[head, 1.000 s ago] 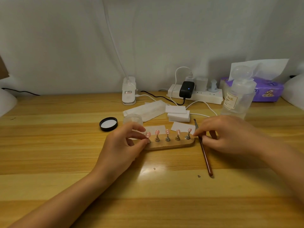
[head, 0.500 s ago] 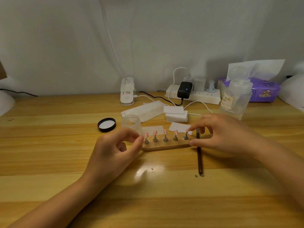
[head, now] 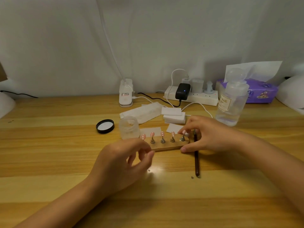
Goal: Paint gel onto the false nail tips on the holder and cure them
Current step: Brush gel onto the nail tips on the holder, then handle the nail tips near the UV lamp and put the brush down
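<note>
— Counting the tips (head: 162,133) on the holder (head: 166,145): how many?

— Five pink ones, each on its own small metal stand, in one row along the wooden holder. It lies near the middle of the desk (head: 49,153).

— And the hands?

— Two. The right hand (head: 207,135) is at the holder's right end: a fingertip touches the fifth tip and the thumb lies against the holder's front corner, so it pinches that end. The left hand (head: 121,160) is just in front of the holder's left end, fingers loosely curled, holding nothing. I cannot tell if it touches the wood.

— Brush?

— One brush (head: 196,157), lying on the desk just right of the holder, its upper part under the right hand, its handle pointing toward the front edge.

— Jars?

— One clear jar (head: 129,129) just behind the holder's left end, and one black lid (head: 105,126) lying left of it.

— Anything toward the back edge?

— One bottle (head: 232,102) at the right, one purple tissue pack (head: 261,92) behind it, one power strip (head: 197,96), one white clip lamp (head: 125,96), and two stacked white blocks (head: 173,115) between strip and holder.
</note>
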Demonstrator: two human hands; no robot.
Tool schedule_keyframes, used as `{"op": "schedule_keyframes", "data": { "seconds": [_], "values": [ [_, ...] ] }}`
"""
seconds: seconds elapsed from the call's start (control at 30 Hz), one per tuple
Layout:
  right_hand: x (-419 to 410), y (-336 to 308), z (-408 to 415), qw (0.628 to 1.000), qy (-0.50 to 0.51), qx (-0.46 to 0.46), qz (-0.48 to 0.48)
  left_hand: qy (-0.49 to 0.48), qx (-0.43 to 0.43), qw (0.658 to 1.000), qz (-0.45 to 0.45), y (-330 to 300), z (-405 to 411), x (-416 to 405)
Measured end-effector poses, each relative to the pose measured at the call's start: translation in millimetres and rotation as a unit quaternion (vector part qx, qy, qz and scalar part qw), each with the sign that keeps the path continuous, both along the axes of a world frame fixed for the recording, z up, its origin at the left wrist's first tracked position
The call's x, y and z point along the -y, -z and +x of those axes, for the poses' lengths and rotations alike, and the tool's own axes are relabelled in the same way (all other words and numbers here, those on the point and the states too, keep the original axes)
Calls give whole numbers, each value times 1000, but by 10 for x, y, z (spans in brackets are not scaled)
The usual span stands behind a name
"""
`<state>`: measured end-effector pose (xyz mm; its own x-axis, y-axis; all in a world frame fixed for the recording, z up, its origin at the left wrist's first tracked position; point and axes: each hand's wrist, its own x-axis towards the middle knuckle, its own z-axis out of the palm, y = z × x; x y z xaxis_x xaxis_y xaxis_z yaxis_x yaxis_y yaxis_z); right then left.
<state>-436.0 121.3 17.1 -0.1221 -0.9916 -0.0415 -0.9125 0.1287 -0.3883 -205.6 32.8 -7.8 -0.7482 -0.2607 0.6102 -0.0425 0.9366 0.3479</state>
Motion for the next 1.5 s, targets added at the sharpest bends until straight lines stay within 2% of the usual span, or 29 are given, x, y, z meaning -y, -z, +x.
{"op": "schedule_keyframes", "data": {
  "seconds": [0.1,0.2,0.3,0.4,0.53,0.67,1.0,1.2,1.33,1.5],
  "values": [
    [18,12,8,1000,-3,5,-10,26,35,998,-51,-17,-75,-113],
    [6,28,1,999,-4,14,-34,43,96,993,-60,-29,-141,-197],
    [-32,40,-9,997,-14,32,-70,37,163,985,-52,-31,-218,-288],
    [-79,17,-10,990,-19,66,-121,6,195,979,-66,-20,-368,-404],
    [-193,-79,-17,977,-15,86,-193,-4,201,974,-108,4,-555,-525],
    [-385,-185,-95,961,24,107,-254,-8,214,971,-109,36,-638,-519],
    [-1060,-295,-500,941,135,91,-298,-12,165,985,-49,19,-919,-429],
    [-1583,-307,-893,929,225,28,-292,13,167,985,-43,-68,-1244,-569],
    [-1879,-237,-1170,906,303,12,-295,61,169,984,20,-107,-1480,-747],
    [-2116,-203,-1451,882,380,-21,-278,135,106,964,205,-94,-2016,-1045]
  ]
}}
